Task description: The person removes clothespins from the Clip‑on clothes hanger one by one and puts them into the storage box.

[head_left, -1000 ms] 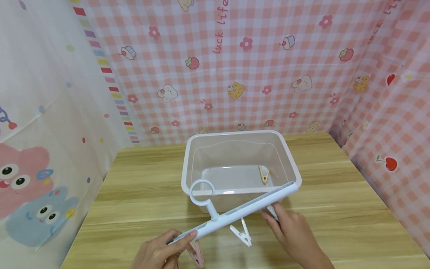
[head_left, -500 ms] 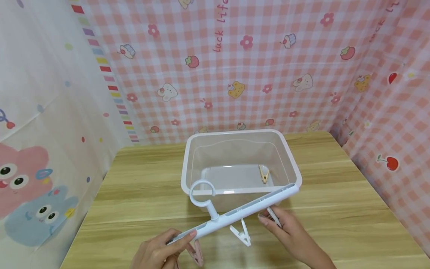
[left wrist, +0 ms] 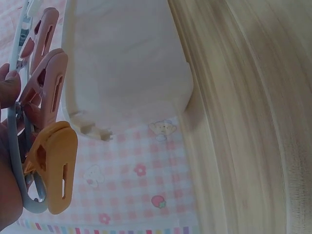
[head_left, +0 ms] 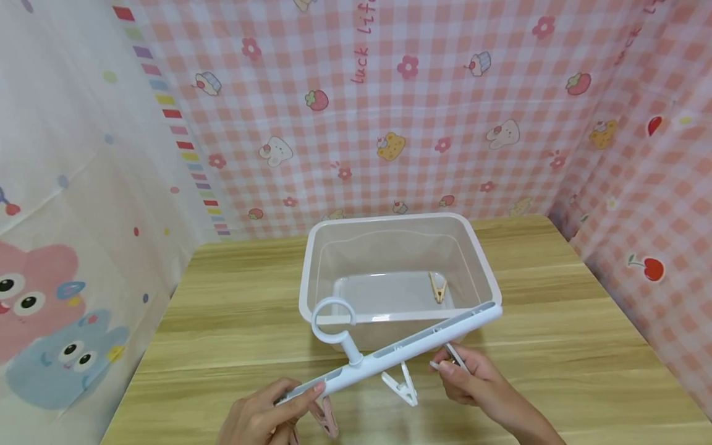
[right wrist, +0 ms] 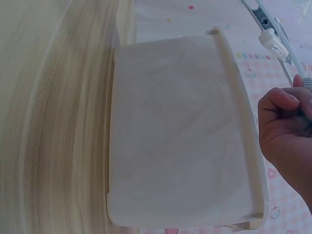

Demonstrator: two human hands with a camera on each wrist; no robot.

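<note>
A pale blue clip hanger (head_left: 411,349) with a ring-shaped hook (head_left: 334,319) slants up to the right, partly over the bin's front rim. My left hand (head_left: 272,411) grips its lower left end. Beside that hand hang pink clips (left wrist: 53,87) and an orange clip (left wrist: 61,168), shown in the left wrist view. A white clip (head_left: 403,386) hangs from the bar's middle. Below the right part of the bar, my right hand (head_left: 475,377) pinches a light-coloured clip (head_left: 456,356), mostly covered by the fingers. Whether that clip is attached to the bar, I cannot tell.
Behind the hanger, a translucent whitish bin (head_left: 392,219) stands on the wood-grain table (head_left: 239,296). One tan clip (head_left: 437,288) lies inside it, toward the right. Patterned cloth (head_left: 389,111) hangs behind the table and along both sides.
My right hand has turned slightly and drawn a little down from the bar, with the clip still pinched. The hanger's right end has shifted slightly right. My left hand keeps its grip.
</note>
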